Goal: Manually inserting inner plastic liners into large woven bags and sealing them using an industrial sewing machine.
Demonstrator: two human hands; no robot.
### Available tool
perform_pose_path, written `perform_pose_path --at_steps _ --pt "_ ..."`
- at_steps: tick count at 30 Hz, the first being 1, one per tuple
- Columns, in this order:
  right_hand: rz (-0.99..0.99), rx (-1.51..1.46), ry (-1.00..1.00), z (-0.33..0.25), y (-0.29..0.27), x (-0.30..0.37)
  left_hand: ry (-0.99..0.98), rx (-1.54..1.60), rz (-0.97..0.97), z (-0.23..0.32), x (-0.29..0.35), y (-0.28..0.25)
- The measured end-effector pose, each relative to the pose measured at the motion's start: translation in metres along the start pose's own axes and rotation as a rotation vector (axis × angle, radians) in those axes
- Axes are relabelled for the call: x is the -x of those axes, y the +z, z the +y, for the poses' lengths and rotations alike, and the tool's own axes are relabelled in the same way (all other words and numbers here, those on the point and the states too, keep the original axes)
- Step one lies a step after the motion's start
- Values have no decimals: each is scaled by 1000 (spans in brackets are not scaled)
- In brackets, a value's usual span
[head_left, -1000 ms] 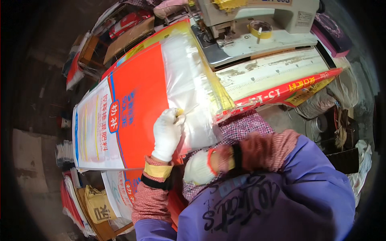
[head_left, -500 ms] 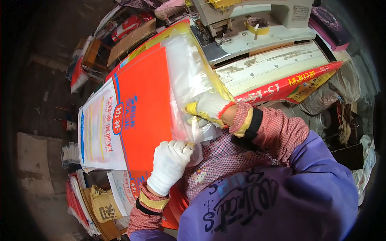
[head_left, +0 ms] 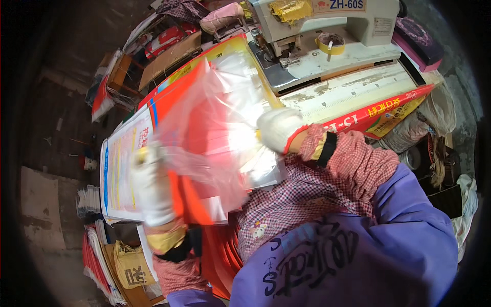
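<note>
My left hand (head_left: pixel 154 187), in a white glove and blurred by motion, is over the left side of a stack of printed red and white sacks (head_left: pixel 118 179). Clear plastic film (head_left: pixel 204 163) trails rightward from it across the red part, its near edge lifted and folded; the hand appears closed on this film. My right hand (head_left: pixel 280 128), gloved in white with a red cuff edge, rests at the right edge of a pile of clear plastic sheets (head_left: pixel 240 82). Its fingers point left and down, and their tips are hidden.
A sewing machine (head_left: pixel 332 25) stands at the far right, with a yellow tape roll (head_left: pixel 330 44) on its bed. In front of it lies a worn white board with a ruler scale (head_left: pixel 353 84). More folded sacks (head_left: pixel 102 261) are stacked at the lower left.
My left hand has swung left and away from me, drawing the clear film across the red sacks. My right hand has moved slightly right, apart from the left.
</note>
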State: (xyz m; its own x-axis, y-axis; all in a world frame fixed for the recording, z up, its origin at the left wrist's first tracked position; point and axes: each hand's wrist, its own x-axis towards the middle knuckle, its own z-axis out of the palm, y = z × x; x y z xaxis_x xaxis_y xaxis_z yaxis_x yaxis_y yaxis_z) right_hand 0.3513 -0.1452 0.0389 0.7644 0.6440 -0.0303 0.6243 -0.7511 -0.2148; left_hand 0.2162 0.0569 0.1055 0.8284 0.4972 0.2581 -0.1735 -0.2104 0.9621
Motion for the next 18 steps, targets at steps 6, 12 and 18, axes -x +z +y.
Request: perform_pose_path --at_steps 6,12,18 --pt "725 -210 -466 -13 -30 10 161 -49 85 17 13 -20" --pt "152 -393 -659 -46 -21 -75 153 -422 -9 11 62 2" --pt "445 -454 -167 -9 63 -202 302 -878 -1501 -13 117 6"
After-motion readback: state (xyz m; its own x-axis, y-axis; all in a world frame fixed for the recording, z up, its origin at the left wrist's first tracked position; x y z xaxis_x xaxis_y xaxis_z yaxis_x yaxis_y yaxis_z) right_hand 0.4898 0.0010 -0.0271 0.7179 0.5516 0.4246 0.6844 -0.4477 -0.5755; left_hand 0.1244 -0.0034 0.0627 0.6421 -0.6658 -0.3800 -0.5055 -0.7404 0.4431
